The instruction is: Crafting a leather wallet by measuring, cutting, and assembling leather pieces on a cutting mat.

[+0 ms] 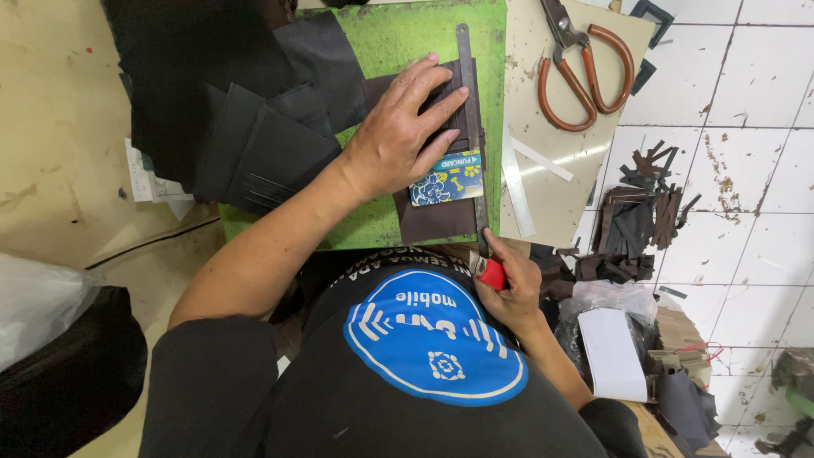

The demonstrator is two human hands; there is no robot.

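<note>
Nearest the person, the right hand [509,284] is curled tight around a red-handled utility knife [490,271], whose tip sits at the near edge of the green cutting mat [398,42], against the near end of a long metal ruler [471,127]. The ruler runs away from the person along the right edge of a dark brown leather piece [437,219] lying flat on the mat. A blue printed card [447,178] rests on that leather, just left of the ruler. The left hand [398,136] lies spread and flat, palm down, fingers pressing the leather and touching the ruler's left side, the heel of the hand near the card. To the left of this hand, folded black leather pieces [254,144] overlap the mat's left edge. Right of the mat, a beige board [551,187] carries pale strips [515,182] and, at its far end, orange-handled scissors [585,72]. Beyond the board's right edge, dark leather scraps [636,212] are heaped on the white tiled floor [755,93].
</note>
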